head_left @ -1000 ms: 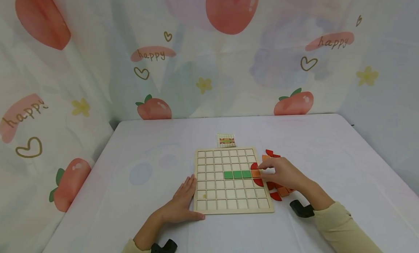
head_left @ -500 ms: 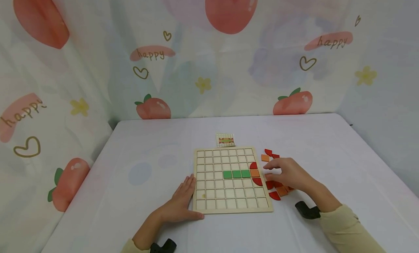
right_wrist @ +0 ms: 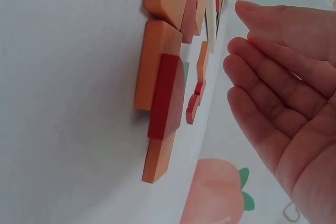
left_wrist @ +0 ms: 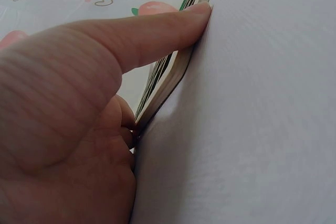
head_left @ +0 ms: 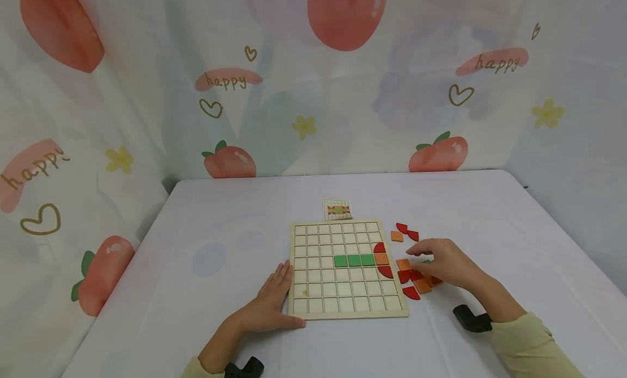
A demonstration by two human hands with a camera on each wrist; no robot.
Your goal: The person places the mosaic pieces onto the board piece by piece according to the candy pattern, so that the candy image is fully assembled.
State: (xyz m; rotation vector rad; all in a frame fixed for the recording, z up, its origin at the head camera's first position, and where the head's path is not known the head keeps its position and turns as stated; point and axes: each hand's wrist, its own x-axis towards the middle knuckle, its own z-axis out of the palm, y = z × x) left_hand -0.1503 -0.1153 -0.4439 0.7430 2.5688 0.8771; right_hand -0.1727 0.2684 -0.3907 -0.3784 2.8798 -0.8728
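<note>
The gridded wooden board (head_left: 343, 307) lies on the table, holding a row of three green squares (head_left: 355, 260), an orange square (head_left: 381, 259) at the row's right end, and red pieces (head_left: 385, 272) above and below that square. My left hand (head_left: 268, 307) rests at the board's left edge, its thumb at the front corner; the left wrist view shows the thumb (left_wrist: 157, 32) against the board's rim (left_wrist: 176, 74). My right hand (head_left: 453, 264) hovers over the loose pieces (head_left: 422, 285) right of the board, fingers loosely bent, nothing between them. In the right wrist view the hand (right_wrist: 294, 87) is beside the orange and red pieces (right_wrist: 167, 95).
A small pattern card (head_left: 337, 209) lies behind the board's back edge. Two red pieces (head_left: 412, 235) and an orange square (head_left: 397, 236) lie near its back right corner. A printed curtain (head_left: 343, 122) hangs behind the table.
My right hand has let go of the orange square on the board and moved right, over the loose pieces. My left hand has stayed at the board's edge.
</note>
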